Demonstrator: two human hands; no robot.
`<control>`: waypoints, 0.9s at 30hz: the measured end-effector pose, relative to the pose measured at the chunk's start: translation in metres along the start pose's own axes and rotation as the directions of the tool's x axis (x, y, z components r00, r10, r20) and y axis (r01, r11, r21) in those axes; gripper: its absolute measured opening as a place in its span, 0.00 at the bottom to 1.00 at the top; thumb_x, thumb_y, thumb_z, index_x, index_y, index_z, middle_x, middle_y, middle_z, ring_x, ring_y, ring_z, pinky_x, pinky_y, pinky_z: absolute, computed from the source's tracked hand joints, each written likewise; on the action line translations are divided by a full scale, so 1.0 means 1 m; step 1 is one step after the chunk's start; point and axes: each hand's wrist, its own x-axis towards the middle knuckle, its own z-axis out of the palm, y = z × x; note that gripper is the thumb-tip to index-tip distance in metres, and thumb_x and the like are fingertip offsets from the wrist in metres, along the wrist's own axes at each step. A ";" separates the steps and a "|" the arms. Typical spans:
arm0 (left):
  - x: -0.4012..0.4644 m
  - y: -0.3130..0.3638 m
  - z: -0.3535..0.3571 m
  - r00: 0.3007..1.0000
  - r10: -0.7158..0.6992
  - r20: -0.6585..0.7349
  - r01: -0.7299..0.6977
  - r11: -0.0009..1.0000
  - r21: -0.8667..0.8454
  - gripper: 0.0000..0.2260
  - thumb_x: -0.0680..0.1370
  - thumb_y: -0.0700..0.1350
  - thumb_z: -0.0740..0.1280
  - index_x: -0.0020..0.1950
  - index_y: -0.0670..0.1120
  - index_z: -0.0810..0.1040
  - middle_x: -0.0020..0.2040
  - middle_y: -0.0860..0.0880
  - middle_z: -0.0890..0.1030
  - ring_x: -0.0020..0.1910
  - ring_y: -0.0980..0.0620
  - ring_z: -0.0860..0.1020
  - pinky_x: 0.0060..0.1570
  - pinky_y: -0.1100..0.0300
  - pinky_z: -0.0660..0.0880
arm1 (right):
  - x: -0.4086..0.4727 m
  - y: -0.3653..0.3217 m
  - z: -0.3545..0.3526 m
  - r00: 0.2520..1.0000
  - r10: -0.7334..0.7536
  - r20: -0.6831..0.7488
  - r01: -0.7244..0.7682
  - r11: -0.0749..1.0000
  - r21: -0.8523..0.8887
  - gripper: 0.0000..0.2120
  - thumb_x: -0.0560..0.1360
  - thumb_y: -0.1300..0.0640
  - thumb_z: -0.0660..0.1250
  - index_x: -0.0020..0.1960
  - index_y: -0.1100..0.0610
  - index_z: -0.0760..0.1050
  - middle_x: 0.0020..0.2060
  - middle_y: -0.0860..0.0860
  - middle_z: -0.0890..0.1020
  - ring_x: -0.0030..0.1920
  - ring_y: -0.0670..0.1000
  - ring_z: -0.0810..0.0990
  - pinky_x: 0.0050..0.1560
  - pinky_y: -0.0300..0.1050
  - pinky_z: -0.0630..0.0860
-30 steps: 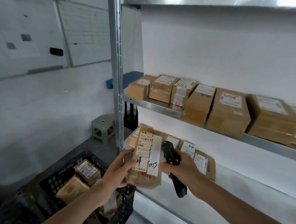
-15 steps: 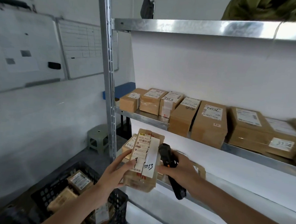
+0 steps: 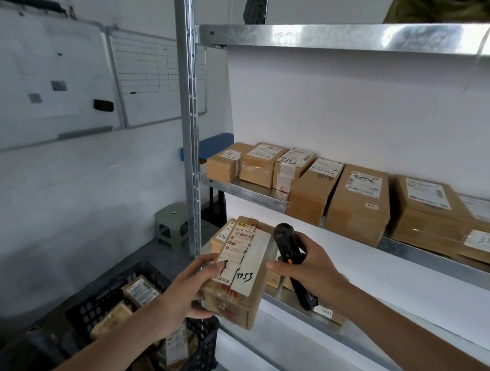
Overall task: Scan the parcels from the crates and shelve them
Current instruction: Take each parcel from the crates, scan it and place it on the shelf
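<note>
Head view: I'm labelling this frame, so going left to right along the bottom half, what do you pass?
Black crate → green stool → left hand → held parcel → scanner → right hand

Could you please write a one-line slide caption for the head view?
Left hand holds labelled parcel, right hand grips scanner, beside shelves.

A brown cardboard parcel [image 3: 240, 273] (white label up, "3753" handwritten) is held tilted before the lower shelf [image 3: 352, 331]; more parcels lie in the black crate [image 3: 95, 308].
</note>
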 end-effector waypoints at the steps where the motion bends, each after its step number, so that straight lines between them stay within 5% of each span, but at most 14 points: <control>1: 0.000 -0.001 0.000 1.000 -0.009 0.020 0.009 1.000 -0.016 0.17 0.71 0.60 0.72 0.59 0.63 0.79 0.57 0.49 0.85 0.57 0.43 0.83 0.61 0.35 0.75 | 0.000 0.002 0.001 1.000 0.005 0.005 -0.005 1.000 0.004 0.37 0.61 0.42 0.83 0.67 0.44 0.74 0.57 0.44 0.84 0.56 0.49 0.83 0.55 0.47 0.77; 9: 0.003 -0.011 -0.002 0.989 0.011 0.146 -0.018 0.999 0.046 0.34 0.66 0.59 0.79 0.69 0.59 0.73 0.62 0.51 0.83 0.62 0.48 0.81 0.67 0.39 0.71 | -0.005 0.015 -0.008 0.999 0.048 0.008 -0.048 0.999 0.002 0.31 0.67 0.50 0.83 0.66 0.45 0.74 0.58 0.42 0.82 0.57 0.48 0.81 0.52 0.41 0.77; 14: 0.009 -0.014 0.004 0.995 0.093 -0.048 -0.093 0.996 0.008 0.35 0.63 0.67 0.76 0.62 0.48 0.79 0.56 0.48 0.86 0.57 0.49 0.84 0.62 0.45 0.77 | -0.012 0.022 -0.015 0.999 0.044 -0.012 -0.044 0.999 0.008 0.31 0.68 0.52 0.82 0.68 0.45 0.73 0.55 0.45 0.83 0.53 0.48 0.82 0.46 0.37 0.76; 18: 0.014 -0.018 0.010 0.978 0.121 -0.168 -0.137 0.987 -0.084 0.27 0.70 0.67 0.69 0.59 0.50 0.84 0.56 0.47 0.86 0.60 0.47 0.82 0.65 0.42 0.76 | -0.014 0.029 -0.020 0.999 0.046 -0.017 -0.047 0.997 -0.065 0.31 0.69 0.56 0.82 0.67 0.46 0.72 0.54 0.46 0.81 0.51 0.49 0.81 0.46 0.38 0.76; 24: 0.025 -0.017 0.013 0.969 -0.050 -0.242 0.006 0.984 -0.180 0.30 0.70 0.69 0.63 0.60 0.50 0.83 0.55 0.44 0.86 0.57 0.42 0.83 0.60 0.40 0.78 | -0.025 0.039 -0.024 0.997 0.054 0.047 -0.049 0.993 -0.104 0.25 0.70 0.62 0.78 0.61 0.46 0.74 0.47 0.49 0.81 0.48 0.52 0.81 0.47 0.43 0.79; 27: 0.027 -0.017 0.016 0.955 -0.154 -0.254 0.113 0.979 -0.168 0.30 0.72 0.73 0.59 0.58 0.52 0.84 0.54 0.45 0.86 0.57 0.42 0.82 0.51 0.43 0.81 | -0.030 0.050 -0.027 0.996 0.070 0.063 -0.065 0.995 -0.069 0.23 0.64 0.60 0.79 0.56 0.47 0.77 0.43 0.53 0.84 0.43 0.54 0.82 0.51 0.56 0.83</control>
